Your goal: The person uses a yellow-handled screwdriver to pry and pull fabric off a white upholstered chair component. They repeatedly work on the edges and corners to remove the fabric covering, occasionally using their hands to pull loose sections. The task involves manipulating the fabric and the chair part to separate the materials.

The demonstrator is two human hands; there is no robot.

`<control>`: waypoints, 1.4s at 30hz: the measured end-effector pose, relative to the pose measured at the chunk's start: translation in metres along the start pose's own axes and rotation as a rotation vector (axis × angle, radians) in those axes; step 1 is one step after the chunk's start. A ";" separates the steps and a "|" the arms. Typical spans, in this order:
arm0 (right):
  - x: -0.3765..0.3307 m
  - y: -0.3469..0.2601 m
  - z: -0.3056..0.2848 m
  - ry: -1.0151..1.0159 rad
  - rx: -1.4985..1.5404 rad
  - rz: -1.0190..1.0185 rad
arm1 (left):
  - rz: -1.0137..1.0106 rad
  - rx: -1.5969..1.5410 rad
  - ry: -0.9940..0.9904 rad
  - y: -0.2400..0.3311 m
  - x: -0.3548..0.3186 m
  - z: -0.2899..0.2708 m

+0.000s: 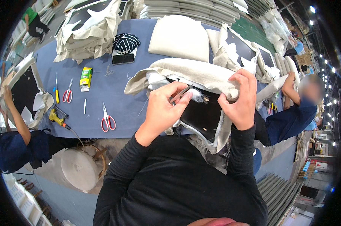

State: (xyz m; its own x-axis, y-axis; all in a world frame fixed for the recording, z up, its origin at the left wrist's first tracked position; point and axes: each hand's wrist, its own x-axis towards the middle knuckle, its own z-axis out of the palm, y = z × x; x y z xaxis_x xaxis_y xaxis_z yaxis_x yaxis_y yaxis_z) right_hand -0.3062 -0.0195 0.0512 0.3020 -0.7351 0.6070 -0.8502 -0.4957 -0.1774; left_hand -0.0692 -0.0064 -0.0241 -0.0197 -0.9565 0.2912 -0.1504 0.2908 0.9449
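In front of me a beige upholstered cushion (195, 69) stands tilted, its black underside (205, 115) toward me and its cloth edges loose. My left hand (159, 109) is closed around a slim dark tool that looks like tweezers (182, 93). Beside the tool's end, a tuft of white stuffing fibre (196, 96) lies against the black underside. With bent fingers and thumb, my right hand (244, 100) pinches the cushion's beige cloth at its right end. Several round holes show in the black panel.
Left on the blue-grey table (133, 83) lie red-handled scissors (108, 122), smaller scissors (67, 95), a yellow-handled screwdriver (57, 95), a yellow-green box (86, 78) and a yellow staple gun (58, 117) with a hose. A cap (126, 43) and cushion (180, 37) sit farther back. Co-workers flank me.
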 end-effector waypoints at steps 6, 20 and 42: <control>-0.010 0.014 0.005 0.165 0.092 -0.198 | -0.043 -0.015 -0.020 0.004 -0.006 -0.004; 0.017 -0.033 0.002 0.001 0.479 0.133 | 0.191 -0.221 -0.110 0.017 -0.001 0.003; 0.028 -0.012 0.022 -0.019 0.618 0.164 | 0.176 0.229 -0.057 -0.008 -0.018 -0.013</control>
State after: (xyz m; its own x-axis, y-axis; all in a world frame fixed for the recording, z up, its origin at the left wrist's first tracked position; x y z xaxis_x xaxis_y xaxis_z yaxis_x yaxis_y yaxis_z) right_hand -0.2778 -0.0442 0.0538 0.2017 -0.8292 0.5213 -0.4820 -0.5474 -0.6841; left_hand -0.0551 0.0087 -0.0346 -0.1193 -0.8937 0.4325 -0.3592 0.4450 0.8203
